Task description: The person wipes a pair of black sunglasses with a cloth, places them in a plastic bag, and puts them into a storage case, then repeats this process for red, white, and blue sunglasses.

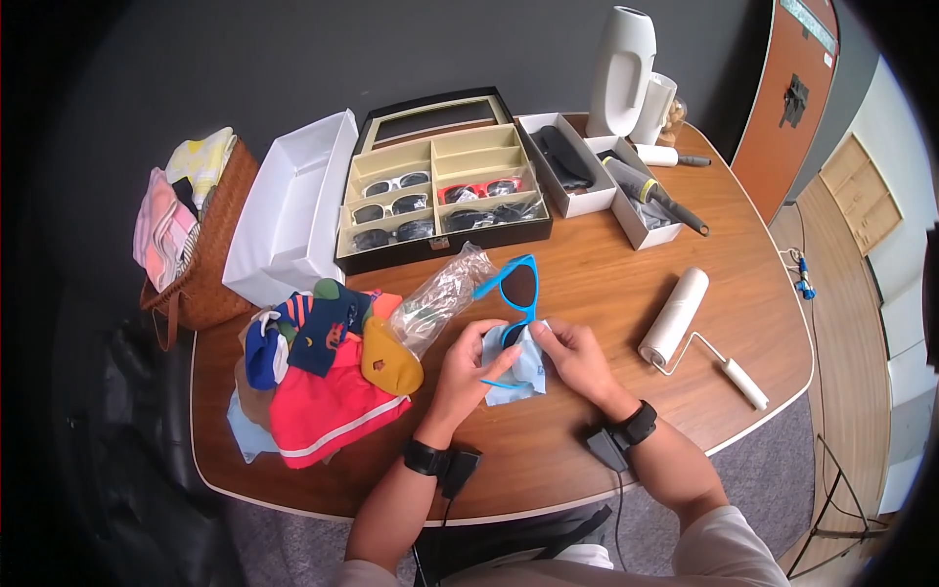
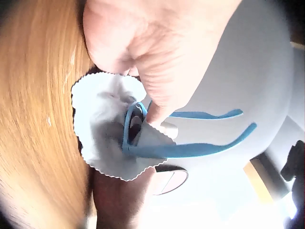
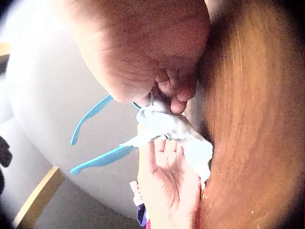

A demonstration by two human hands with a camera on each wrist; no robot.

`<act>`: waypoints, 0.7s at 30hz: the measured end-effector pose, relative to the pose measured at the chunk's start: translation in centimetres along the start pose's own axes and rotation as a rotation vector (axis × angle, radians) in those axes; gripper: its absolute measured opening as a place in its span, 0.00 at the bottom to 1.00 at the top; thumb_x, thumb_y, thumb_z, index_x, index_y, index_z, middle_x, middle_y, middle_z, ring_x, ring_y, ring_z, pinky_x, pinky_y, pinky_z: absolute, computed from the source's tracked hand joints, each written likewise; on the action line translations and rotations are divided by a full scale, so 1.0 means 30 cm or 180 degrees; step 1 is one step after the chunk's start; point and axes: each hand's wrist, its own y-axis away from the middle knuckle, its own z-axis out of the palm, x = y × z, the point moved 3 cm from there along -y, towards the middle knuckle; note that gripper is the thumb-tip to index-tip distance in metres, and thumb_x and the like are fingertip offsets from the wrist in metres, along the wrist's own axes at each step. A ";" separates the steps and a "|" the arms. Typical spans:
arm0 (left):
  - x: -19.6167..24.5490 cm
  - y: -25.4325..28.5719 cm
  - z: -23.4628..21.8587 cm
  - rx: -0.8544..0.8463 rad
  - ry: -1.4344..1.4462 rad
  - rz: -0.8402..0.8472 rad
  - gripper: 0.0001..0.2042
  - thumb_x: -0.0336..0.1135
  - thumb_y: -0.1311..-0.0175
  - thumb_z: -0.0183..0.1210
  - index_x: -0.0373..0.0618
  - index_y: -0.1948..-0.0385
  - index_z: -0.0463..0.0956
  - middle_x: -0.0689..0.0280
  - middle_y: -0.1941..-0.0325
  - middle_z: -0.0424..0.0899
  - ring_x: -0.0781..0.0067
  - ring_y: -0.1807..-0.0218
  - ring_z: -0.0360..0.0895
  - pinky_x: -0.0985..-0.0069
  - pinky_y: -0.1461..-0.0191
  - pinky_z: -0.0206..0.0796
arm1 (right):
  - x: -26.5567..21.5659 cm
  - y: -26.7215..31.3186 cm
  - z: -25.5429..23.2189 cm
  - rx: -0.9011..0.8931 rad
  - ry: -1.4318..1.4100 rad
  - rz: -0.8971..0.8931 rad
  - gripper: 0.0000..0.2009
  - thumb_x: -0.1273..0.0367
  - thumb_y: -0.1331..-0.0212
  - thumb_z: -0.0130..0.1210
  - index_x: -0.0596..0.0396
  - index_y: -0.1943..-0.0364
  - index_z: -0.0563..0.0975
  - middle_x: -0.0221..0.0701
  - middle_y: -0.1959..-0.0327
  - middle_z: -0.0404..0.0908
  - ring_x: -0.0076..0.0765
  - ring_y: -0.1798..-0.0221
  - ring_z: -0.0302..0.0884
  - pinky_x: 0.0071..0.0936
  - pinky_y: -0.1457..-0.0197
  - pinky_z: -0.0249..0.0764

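Blue-framed sunglasses [image 1: 519, 286] with dark lenses are held over the table's front middle, one lens upright above the hands. A light blue cloth [image 1: 515, 377] with a zigzag edge [image 2: 102, 143] wraps the lower lens. The left hand [image 1: 469, 372] pinches that lens and cloth, its thumb on the lens side. The right hand [image 1: 579, 362] pinches the cloth and frame from the other side, thumb and fingers together. In the right wrist view, both blue temples [image 3: 102, 160] stick out to the left, and the cloth [image 3: 178, 131] hangs between the hands.
A clear plastic bag [image 1: 440, 298] and a pile of colourful clothes [image 1: 333, 391] lie left. Behind stand a sunglasses case [image 1: 445, 247], white boxes [image 1: 293, 201] and a basket [image 1: 210, 254]. A lint roller [image 1: 675, 318] lies right; white vases [image 1: 623, 73] stand at the back.
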 end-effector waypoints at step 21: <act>-0.046 -0.013 -0.050 -0.0040 0.0913 -0.0002 0.22 0.19 0.40 0.49 0.34 0.41 0.67 0.59 0.44 0.77 0.68 0.43 0.76 0.72 0.40 0.69 | -0.012 -0.014 -0.051 0.0982 -0.0738 -0.0147 0.19 0.56 0.25 0.42 0.55 0.67 0.75 0.24 0.80 0.75 0.16 0.79 0.69 0.15 0.75 0.64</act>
